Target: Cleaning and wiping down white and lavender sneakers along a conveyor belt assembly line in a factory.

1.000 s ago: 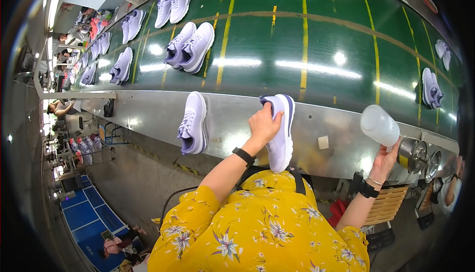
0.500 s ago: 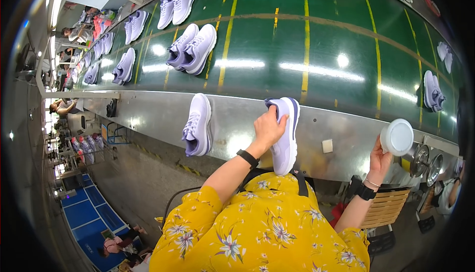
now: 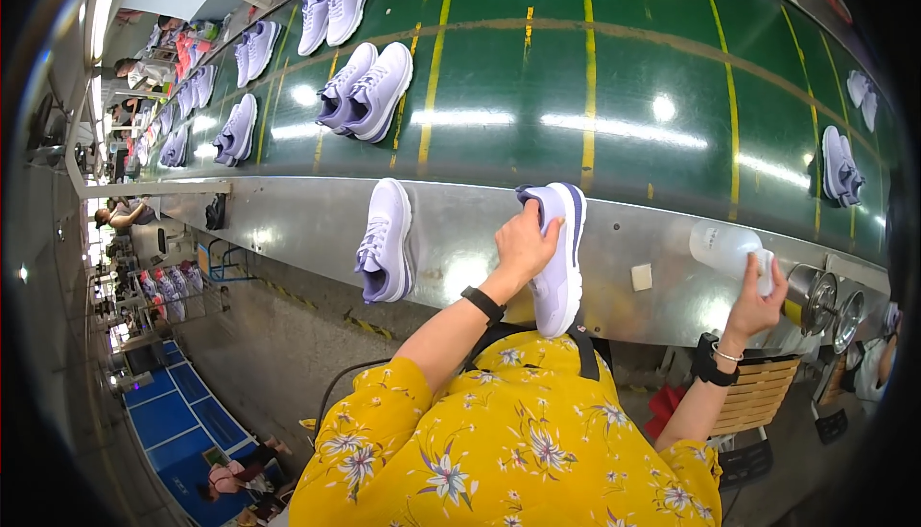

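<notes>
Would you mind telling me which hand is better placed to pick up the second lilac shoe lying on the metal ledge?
Probably the left. The left hand grips a shoe right beside the lying shoe, though it would need to let go first. The right hand is farther off, holding a translucent bottle.

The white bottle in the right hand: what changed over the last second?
The right hand swung the white bottle round, its base facing the camera midway, and now holds it lying sideways. The left hand kept its grip on the white shoe; the other shoe stayed put.
</notes>
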`<state>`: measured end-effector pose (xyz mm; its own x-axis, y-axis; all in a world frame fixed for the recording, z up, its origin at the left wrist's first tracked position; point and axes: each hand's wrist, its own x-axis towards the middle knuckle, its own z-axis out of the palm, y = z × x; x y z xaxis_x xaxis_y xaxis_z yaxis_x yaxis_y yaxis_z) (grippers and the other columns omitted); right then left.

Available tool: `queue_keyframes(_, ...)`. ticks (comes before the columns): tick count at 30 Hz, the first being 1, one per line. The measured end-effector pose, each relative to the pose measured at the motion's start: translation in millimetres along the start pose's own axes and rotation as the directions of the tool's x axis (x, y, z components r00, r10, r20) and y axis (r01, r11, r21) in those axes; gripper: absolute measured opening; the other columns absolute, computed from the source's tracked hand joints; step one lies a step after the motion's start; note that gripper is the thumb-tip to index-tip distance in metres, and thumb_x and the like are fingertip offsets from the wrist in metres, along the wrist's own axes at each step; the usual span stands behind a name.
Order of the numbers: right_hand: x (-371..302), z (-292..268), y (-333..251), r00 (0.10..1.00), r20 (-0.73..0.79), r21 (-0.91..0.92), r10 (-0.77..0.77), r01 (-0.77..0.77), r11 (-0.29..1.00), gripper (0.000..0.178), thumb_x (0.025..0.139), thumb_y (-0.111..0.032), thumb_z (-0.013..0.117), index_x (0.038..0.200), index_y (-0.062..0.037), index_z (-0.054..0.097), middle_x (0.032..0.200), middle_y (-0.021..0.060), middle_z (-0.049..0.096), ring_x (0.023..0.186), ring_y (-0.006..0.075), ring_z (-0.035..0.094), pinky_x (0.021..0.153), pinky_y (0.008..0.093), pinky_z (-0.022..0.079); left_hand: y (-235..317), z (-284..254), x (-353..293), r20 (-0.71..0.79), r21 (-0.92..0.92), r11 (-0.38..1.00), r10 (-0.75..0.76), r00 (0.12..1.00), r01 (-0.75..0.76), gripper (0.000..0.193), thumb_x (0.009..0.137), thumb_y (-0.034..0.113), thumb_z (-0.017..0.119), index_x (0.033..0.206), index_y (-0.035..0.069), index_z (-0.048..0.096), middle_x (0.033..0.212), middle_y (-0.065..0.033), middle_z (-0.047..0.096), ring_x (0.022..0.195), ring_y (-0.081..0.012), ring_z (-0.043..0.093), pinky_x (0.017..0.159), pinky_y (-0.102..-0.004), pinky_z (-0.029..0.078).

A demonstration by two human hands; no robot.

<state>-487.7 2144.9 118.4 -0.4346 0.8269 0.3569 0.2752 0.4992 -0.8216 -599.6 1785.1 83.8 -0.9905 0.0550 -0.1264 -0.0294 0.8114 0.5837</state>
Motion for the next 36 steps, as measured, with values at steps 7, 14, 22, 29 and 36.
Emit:
queue_keyframes(7, -17.5, 6.6, 5.1, 0.947, 0.175, -0.231, -0.269, 0.305, 0.924, 0.031, 0.085, -0.008, 0.081, 0.112, 0.0021, 0.069, 0.110, 0.0150, 0.073, 0.101, 0.0261, 0.070, 0.091, 0.0363, 0.054, -2.3, 1.7, 0.3, 0.052, -0.036, 0.999, -0.016, 0.999, 0.018, 0.036, 0.088, 0.037, 0.068, 0.099, 0.003, 0.058, 0.079, -0.0191, 0.068, 0.074, -0.0423, 0.066, 0.066, -0.0517, 0.049)
queue_keyframes(14, -2.4, -2.6, -28.3, 0.873, 0.306, -0.274, -0.380, 0.463, 0.843, 0.022, 0.090, 0.000, 0.070, 0.112, -0.0022, 0.071, 0.106, 0.0119, 0.067, 0.095, 0.0277, 0.065, 0.087, 0.0373, 0.052, -14.6, 0.9, 4.3, 0.083, -0.082, 0.996, -0.033, 0.996, 0.040, 0.037, 0.089, 0.037, 0.067, 0.102, 0.004, 0.058, 0.082, -0.0187, 0.069, 0.077, -0.0423, 0.067, 0.067, -0.0527, 0.049)
queue_keyframes(22, -87.9, 62.2, -74.9, 0.845, 0.452, -0.045, -0.287, 0.343, 0.938, 0.015, 0.086, -0.003, 0.073, 0.101, -0.0060, 0.073, 0.098, 0.0107, 0.068, 0.091, 0.0266, 0.067, 0.080, 0.0367, 0.054, -17.8, 4.4, 5.6, 0.100, -0.123, 0.991, -0.034, 0.994, 0.046, 0.035, 0.088, 0.035, 0.068, 0.100, 0.004, 0.057, 0.080, -0.0181, 0.068, 0.076, -0.0414, 0.066, 0.067, -0.0526, 0.048)
queue_keyframes(29, -155.1, 165.8, -103.2, 0.754, 0.615, 0.175, -0.230, 0.154, 0.972, 0.012, 0.085, -0.003, 0.072, 0.097, -0.0035, 0.071, 0.096, 0.0122, 0.066, 0.084, 0.0296, 0.066, 0.071, 0.0362, 0.054, -17.2, 8.2, 6.6, 0.092, -0.130, 0.991, -0.016, 0.996, 0.028, 0.034, 0.088, 0.033, 0.070, 0.099, 0.004, 0.058, 0.080, -0.0158, 0.067, 0.074, -0.0388, 0.066, 0.065, -0.0475, 0.048)
queue_keyframes(36, -172.9, 163.2, -105.9, 0.712, 0.660, 0.087, -0.241, 0.247, 0.965, 0.014, 0.085, -0.002, 0.070, 0.099, -0.0036, 0.070, 0.089, 0.0114, 0.061, 0.074, 0.0300, 0.064, 0.064, 0.0370, 0.052, -23.4, 10.2, 7.1, 0.090, -0.169, 0.986, 0.030, 0.995, -0.015, 0.031, 0.088, 0.030, 0.070, 0.097, 0.004, 0.056, 0.076, -0.0159, 0.064, 0.070, -0.0389, 0.063, 0.062, -0.0482, 0.046)
